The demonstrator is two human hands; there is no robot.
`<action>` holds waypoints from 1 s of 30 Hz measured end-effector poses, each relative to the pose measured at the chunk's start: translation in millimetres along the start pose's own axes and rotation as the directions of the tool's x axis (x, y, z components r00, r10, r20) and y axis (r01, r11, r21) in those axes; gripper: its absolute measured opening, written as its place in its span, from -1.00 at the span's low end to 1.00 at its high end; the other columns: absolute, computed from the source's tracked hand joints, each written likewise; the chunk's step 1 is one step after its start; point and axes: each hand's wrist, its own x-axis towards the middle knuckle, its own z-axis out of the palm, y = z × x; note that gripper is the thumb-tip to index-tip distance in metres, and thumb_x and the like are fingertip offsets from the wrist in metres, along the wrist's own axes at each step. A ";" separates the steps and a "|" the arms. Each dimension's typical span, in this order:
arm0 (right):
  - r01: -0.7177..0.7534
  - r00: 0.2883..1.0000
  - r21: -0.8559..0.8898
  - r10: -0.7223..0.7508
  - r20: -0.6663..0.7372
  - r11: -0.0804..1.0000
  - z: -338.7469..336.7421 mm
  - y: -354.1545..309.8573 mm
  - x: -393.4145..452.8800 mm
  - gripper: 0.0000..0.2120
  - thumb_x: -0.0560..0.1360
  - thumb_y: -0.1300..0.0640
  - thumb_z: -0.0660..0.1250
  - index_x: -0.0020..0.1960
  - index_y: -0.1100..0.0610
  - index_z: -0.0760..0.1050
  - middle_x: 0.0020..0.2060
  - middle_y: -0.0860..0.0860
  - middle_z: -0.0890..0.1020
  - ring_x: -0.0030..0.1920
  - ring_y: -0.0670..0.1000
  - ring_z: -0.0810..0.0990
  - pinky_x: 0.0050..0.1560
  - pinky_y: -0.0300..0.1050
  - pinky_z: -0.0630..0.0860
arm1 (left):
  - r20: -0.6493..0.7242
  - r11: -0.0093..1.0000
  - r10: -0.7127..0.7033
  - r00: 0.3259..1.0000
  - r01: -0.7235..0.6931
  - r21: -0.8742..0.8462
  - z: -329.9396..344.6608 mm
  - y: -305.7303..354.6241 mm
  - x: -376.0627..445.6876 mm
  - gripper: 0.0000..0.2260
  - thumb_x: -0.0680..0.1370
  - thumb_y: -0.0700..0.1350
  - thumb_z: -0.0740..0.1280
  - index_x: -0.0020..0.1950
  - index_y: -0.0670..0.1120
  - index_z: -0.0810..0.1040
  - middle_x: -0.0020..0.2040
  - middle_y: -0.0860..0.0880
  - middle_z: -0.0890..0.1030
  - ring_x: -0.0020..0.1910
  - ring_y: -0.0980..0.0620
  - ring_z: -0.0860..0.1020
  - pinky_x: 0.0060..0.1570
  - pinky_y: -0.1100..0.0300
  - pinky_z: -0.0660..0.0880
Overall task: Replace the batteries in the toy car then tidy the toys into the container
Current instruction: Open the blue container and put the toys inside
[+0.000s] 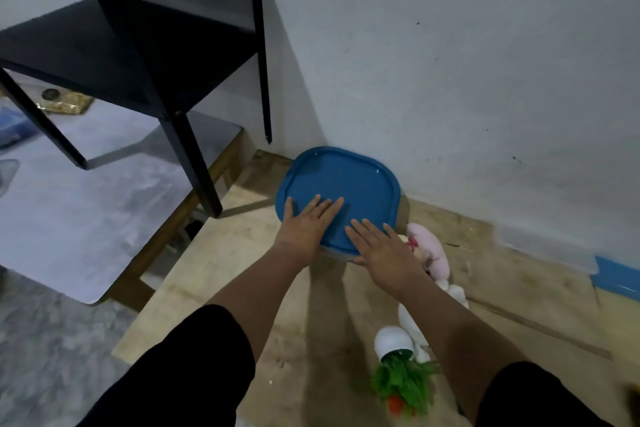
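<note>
A blue square lid [341,180] covers a container in the corner by the wall; only a sliver of the container's clear wall shows under the near edge. My left hand [306,227] lies flat on the lid's near left part, fingers spread. My right hand [379,248] lies flat across the lid's near right edge, fingers apart. Neither hand grips anything. A pink soft toy [431,246] lies on the floor just right of the container, partly hidden by my right arm. No toy car is in sight.
A white pot with a green plastic plant [398,367] lies tipped over by my right forearm. A white soft toy [453,293] lies beside it. A black metal shelf [145,55] stands on a grey low table [86,204] at left. Blue tape [616,279] runs along the wall's foot.
</note>
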 end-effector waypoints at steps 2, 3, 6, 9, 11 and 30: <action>-0.006 1.000 -0.023 0.006 -0.003 1.000 -3.8 -1.5 0.0 -0.53 0.61 0.05 0.08 0.48 0.17 0.16 0.47 0.12 0.24 0.47 0.15 0.21 0.44 0.14 0.13 | -0.008 1.000 0.015 1.000 -0.015 0.019 2.0 -2.2 3.8 -0.10 0.50 -0.03 0.36 0.50 0.12 -0.33 0.57 0.07 -0.03 0.54 0.06 -0.13 0.41 -0.29 -0.16; 0.000 1.000 -0.050 -0.001 -0.021 0.999 -6.5 -2.1 0.3 -0.55 0.59 0.04 0.05 0.43 0.18 0.28 0.41 0.12 0.36 0.42 0.13 0.33 0.38 0.12 0.26 | -0.007 0.999 0.021 1.000 -0.021 0.025 2.1 -2.8 4.7 -0.09 0.50 -0.03 0.37 0.49 0.13 -0.34 0.57 0.07 -0.04 0.54 0.06 -0.13 0.40 -0.31 -0.17; -0.009 0.995 -0.124 -0.003 -0.098 0.992 -5.7 -1.6 0.3 -0.63 0.43 0.06 0.19 0.15 0.14 0.58 0.10 0.06 0.66 0.11 0.07 0.63 0.02 0.08 0.57 | -0.023 0.999 0.038 0.999 -0.037 0.036 1.3 -2.9 4.1 -0.09 0.51 -0.03 0.35 0.48 0.15 -0.37 0.57 0.05 -0.04 0.54 0.05 -0.13 0.37 -0.36 -0.18; -0.032 0.989 -0.144 0.010 -0.150 0.989 -5.2 0.7 -0.8 -0.47 0.16 0.17 0.57 0.13 0.13 0.59 0.12 0.05 0.65 0.12 0.06 0.63 -0.03 0.25 0.55 | -0.055 0.998 0.058 0.997 -0.056 0.030 -2.6 -7.1 3.1 -0.09 0.51 -0.02 0.35 0.48 0.16 -0.36 0.56 0.06 -0.03 0.54 0.05 -0.16 0.35 -0.41 -0.19; -0.066 0.987 -0.119 0.047 -0.155 0.991 -9.4 0.3 -2.9 -0.42 0.09 0.18 0.61 0.11 0.11 0.59 0.14 0.03 0.64 0.16 0.06 0.61 -0.04 0.32 0.56 | -0.059 0.997 0.078 0.995 -0.078 0.008 -5.8 -13.3 4.2 -0.06 0.47 0.03 0.39 0.48 0.17 -0.34 0.55 0.07 0.00 0.54 0.05 -0.17 0.32 -0.44 -0.22; 0.088 0.960 0.170 -0.038 -0.277 0.982 -58.6 -34.6 -57.5 -0.82 0.53 0.20 0.24 0.12 0.17 0.40 0.48 0.03 0.23 0.54 0.08 -0.13 0.48 0.11 -0.25 | -0.061 1.000 -0.025 0.998 0.025 -0.003 -46.1 3.5 -84.5 -0.13 0.36 0.46 0.08 0.54 0.11 -0.14 0.57 0.07 -0.12 0.53 0.04 -0.24 0.35 -0.43 -0.22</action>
